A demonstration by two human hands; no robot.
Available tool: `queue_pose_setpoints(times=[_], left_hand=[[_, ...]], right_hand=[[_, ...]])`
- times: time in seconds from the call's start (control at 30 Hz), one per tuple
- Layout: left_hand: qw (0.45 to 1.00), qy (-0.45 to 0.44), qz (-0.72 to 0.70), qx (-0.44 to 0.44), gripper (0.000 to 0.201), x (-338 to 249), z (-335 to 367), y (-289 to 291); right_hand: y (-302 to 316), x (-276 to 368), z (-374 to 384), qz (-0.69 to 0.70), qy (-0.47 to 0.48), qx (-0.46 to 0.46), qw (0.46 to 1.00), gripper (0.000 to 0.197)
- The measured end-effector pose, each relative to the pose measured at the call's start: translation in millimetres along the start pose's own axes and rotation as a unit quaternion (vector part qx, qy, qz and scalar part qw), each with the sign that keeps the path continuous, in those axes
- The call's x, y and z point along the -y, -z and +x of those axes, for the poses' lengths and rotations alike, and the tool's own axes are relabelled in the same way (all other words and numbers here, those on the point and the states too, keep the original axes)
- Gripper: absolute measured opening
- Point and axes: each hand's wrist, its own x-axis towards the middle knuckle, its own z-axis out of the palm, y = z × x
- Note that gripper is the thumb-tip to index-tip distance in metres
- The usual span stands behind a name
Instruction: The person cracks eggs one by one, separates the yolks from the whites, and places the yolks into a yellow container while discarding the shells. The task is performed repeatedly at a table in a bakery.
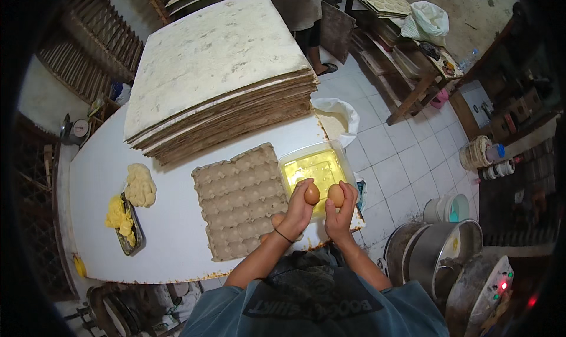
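My left hand is closed around a brown egg. In my right hand is a paler egg, held close to the first with a small gap between them. Both hands are over the near part of a clear plastic tub containing yellow liquid. Left of the tub lies a grey cardboard egg tray, its visible cups bare. Another brown egg shows partly behind my left wrist, at the tray's right edge.
A tall stack of flour-dusted boards fills the table's far side. Dough and a dark tin with yellow paste sit at left. Beyond the tub stands an open white sack. Metal bowls are at right; another person stands behind.
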Motion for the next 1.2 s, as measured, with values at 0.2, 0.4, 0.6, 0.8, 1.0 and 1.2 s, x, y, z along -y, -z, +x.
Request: queue_pose_setpoints(times=[0.2, 0.4, 0.6, 0.8, 1.0, 1.2], left_hand=[[1.0, -0.008, -0.018, 0.001, 0.021, 6.4, 3.7, 2.6], [0.999, 0.016, -0.034, 0.001, 0.027, 7.0, 2.1, 0.9], [1.0, -0.008, -0.023, -0.008, 0.027, 3.4, -1.8, -0.8], [0.999, -0.036, -0.024, -0.027, 0.022, 2.4, -3.6, -2.4], [1.0, -0.005, 0.0, -0.016, 0.021, -6.8, -10.6, -4.8], [0.99, 0.067, -0.123, -0.021, 0.023, -32.8, -30.3, 30.3]], right_hand=[[0.5, 6.1, 4.6, -0.08, -0.001, 0.118, 0.99, 0.043], [1.5, 13.5, 7.1, -0.114, 0.028, 0.171, 0.978, 0.042], [1.3, 10.1, -0.7, -0.046, 0.032, 0.047, 0.997, 0.039], [2.3, 4.8, -1.8, -0.025, -0.036, 0.069, 0.997, 0.041], [-2.8, -5.7, -2.9, 0.029, -0.073, 0.087, 0.993, 0.039], [-6.4, -6.6, 2.0, 0.394, -0.355, 0.012, 0.848, 0.038]])
